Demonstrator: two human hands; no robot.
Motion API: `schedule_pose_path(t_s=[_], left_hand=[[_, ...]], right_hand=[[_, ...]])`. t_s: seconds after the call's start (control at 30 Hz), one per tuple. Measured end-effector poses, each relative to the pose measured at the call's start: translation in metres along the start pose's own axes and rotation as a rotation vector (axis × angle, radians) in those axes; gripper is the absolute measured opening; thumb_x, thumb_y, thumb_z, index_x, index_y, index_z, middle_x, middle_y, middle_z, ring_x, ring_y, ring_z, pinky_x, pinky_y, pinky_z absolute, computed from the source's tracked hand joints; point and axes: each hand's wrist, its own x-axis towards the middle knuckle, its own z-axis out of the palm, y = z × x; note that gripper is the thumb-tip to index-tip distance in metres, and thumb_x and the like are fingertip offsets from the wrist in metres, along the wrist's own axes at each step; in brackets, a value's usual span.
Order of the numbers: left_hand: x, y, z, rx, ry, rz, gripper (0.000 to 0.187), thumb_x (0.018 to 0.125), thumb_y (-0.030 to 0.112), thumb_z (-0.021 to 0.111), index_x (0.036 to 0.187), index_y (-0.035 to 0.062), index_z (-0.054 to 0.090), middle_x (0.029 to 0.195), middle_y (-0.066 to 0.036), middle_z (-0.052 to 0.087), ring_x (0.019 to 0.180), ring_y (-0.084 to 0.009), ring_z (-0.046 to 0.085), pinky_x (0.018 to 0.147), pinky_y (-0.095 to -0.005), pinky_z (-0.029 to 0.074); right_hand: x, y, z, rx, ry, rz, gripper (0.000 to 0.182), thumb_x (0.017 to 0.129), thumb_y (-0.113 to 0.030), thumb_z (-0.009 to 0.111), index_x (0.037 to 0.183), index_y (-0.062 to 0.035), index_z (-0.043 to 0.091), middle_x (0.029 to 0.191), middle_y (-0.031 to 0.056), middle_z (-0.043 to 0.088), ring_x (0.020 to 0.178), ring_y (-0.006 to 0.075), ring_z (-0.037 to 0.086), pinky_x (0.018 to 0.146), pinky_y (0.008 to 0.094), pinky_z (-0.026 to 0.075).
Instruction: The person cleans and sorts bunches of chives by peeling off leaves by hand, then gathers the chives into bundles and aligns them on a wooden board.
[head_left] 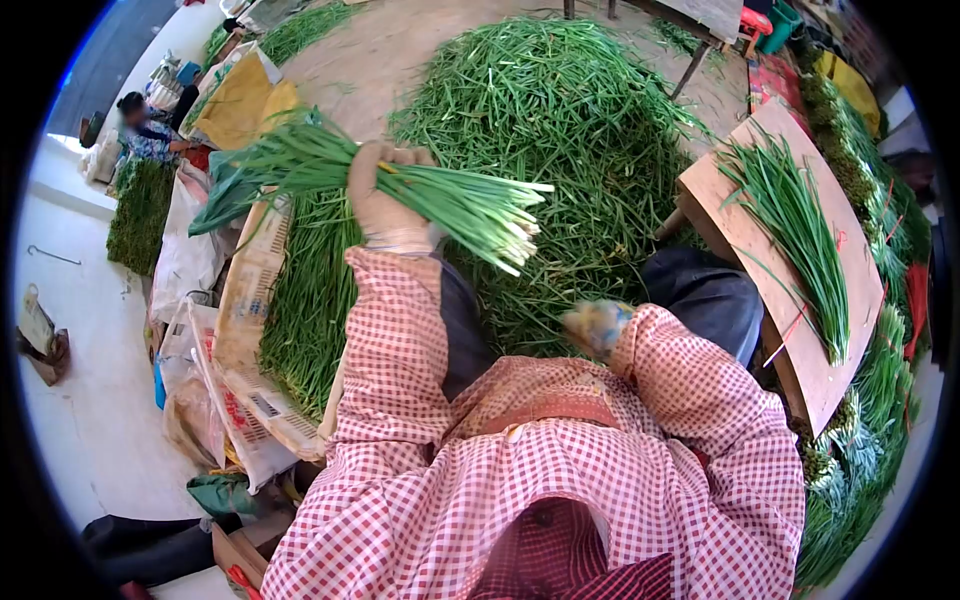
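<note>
My left hand [385,200], in a light glove, is wrapped round a bundle of green stalks [470,205]. The pale cut ends point right and the leaves spread to the left, over a crate. Low in front of my body is my right hand [597,325], blurred by motion, near the edge of a large heap of loose green leaves [560,110]. Its fingers are too smeared to make out. On a brown board [720,215] at the right lies another bunch of green stalks [800,240], with red ties beside it.
A plastic crate [240,310] full of greens stands at my left, beside white bags [185,240]. Many bundles [870,480] line the right edge. A person [148,135] sits at the far upper left. A table [705,20] is at the top right.
</note>
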Motion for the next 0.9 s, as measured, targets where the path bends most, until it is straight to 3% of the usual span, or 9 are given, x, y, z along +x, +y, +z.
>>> schedule_pose_path(t_s=[0.07,0.17,0.27,0.37,0.43,0.47,0.7,0.77,0.9], left_hand=[[0.011,0.014,-0.013,-0.062,-0.118,-0.022,0.014,0.080,0.019,0.063,0.084,0.0107,0.052,0.070,0.002,0.048,0.061,-0.0137,0.047,0.067,-0.0367,0.048],[0.003,0.011,-0.012,-0.157,-0.244,-0.043,0.016,0.082,0.022,0.062,0.087,0.0111,0.051,0.072,0.002,0.048,0.063,-0.0134,0.046,0.070,-0.0343,0.046],[-0.016,-0.004,0.008,-0.283,-0.318,-0.008,0.023,0.083,0.026,0.062,0.092,0.0109,0.048,0.078,0.001,0.048,0.069,-0.0141,0.047,0.076,-0.0335,0.041],[-0.018,-0.027,0.005,-0.343,-0.538,-0.011,0.027,0.082,0.029,0.064,0.094,0.0103,0.049,0.081,0.001,0.048,0.072,-0.0148,0.047,0.078,-0.0344,0.040],[-0.030,-0.039,0.009,-0.313,-0.477,0.017,0.031,0.082,0.032,0.065,0.097,0.0099,0.049,0.084,0.001,0.048,0.074,-0.0152,0.047,0.078,-0.0352,0.041],[-0.033,-0.043,0.010,-0.375,-0.442,-0.038,0.030,0.084,0.031,0.063,0.099,0.0094,0.048,0.083,0.002,0.044,0.072,-0.0155,0.042,0.073,-0.0329,0.038],[-0.041,-0.042,-0.002,-0.311,-0.370,-0.193,0.031,0.083,0.027,0.064,0.105,0.0093,0.050,0.086,0.003,0.048,0.074,-0.0124,0.047,0.081,-0.0312,0.040],[-0.044,-0.050,0.001,-0.216,-0.351,-0.267,0.031,0.082,0.025,0.066,0.106,0.0104,0.053,0.086,0.002,0.054,0.076,-0.0138,0.053,0.083,-0.0341,0.044],[-0.052,-0.062,0.010,-0.211,-0.213,-0.334,0.029,0.079,0.018,0.067,0.104,0.0105,0.054,0.087,-0.003,0.056,0.078,-0.0188,0.056,0.084,-0.0388,0.046]], right_hand=[[-0.025,0.002,-0.025,-0.169,-0.277,0.181,0.049,0.084,-0.038,0.065,0.122,-0.0092,0.053,0.113,0.0188,0.059,0.114,0.0343,0.053,0.093,0.0411,0.047],[-0.021,0.036,-0.029,0.861,0.508,0.130,0.062,0.082,-0.034,0.070,0.131,-0.0052,0.044,0.132,0.0106,0.049,0.119,0.0231,0.049,0.097,0.0353,0.044],[-0.003,0.033,-0.066,1.278,1.156,-0.341,0.065,0.088,-0.052,0.055,0.136,-0.0088,0.042,0.133,0.0089,0.047,0.122,0.0214,0.046,0.097,0.0330,0.040],[-0.001,-0.021,-0.089,1.448,1.172,-0.298,0.069,0.088,-0.061,0.046,0.133,-0.0083,0.045,0.126,0.0105,0.051,0.110,0.0207,0.053,0.095,0.0309,0.042],[-0.014,-0.063,-0.097,1.405,0.709,0.101,0.066,0.090,-0.059,0.044,0.129,-0.0058,0.049,0.118,0.0116,0.054,0.098,0.0181,0.056,0.091,0.0308,0.044],[0.006,-0.052,-0.056,1.321,0.841,-0.268,0.064,0.092,-0.056,0.042,0.127,-0.0034,0.051,0.118,0.0138,0.054,0.098,0.0181,0.057,0.090,0.0293,0.045],[-0.021,-0.001,-0.055,1.017,0.937,-0.398,0.073,0.089,-0.053,0.053,0.140,-0.0030,0.035,0.129,0.0160,0.050,0.122,0.0249,0.045,0.106,0.0441,0.031],[-0.020,0.006,-0.075,0.704,0.753,-0.391,0.100,0.072,-0.046,0.077,0.143,-0.0004,0.021,0.132,0.0258,0.044,0.122,0.0349,0.046,0.105,0.0409,0.038],[-0.004,-0.020,-0.055,0.646,0.471,-0.364,0.133,0.052,-0.058,0.084,0.143,0.0054,0.011,0.137,0.0267,0.040,0.128,0.0354,0.040,0.107,0.0399,0.034]])
